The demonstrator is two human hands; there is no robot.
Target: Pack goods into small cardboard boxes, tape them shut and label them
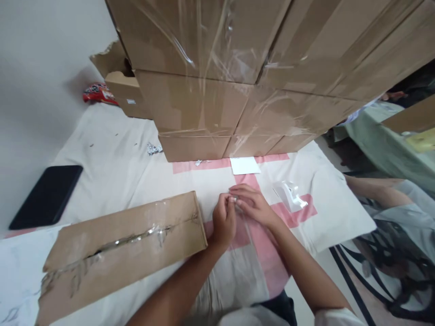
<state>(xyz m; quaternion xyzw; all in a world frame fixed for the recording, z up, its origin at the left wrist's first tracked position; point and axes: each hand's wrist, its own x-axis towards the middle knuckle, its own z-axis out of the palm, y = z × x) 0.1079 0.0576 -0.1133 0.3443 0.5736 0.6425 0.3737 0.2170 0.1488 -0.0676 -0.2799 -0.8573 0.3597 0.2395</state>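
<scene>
Black flat device (46, 196) lies near the left edge of the sheet (112, 149). Taped carton (124, 253) lies along the near edge. Left hand (224, 222): grip pinched closed on small pale object (234, 198). Right hand (256, 207): fingertips at the object; grip closure cannot be determined. Clear plastic piece (290, 195): right of both hands.

Stack (200, 104) at back of cloth (115, 149). Card (244, 166) flat on cloth, just before stack's foot. Wrapper (290, 195) on cloth, nearer and right of card. Foil (154, 148) just left of stack's foot. Open box (129, 95) beside stack, left; packet (99, 93) left of open box, near wall (41, 68). Carton (118, 249) front left, lying on cloth. Tablet (47, 194) far left, behind carton's left end. Sheet (23, 271) left of carton. Second table (384, 136) far right, apart from cloth. Person's arm (377, 186) right, past cloth.
</scene>
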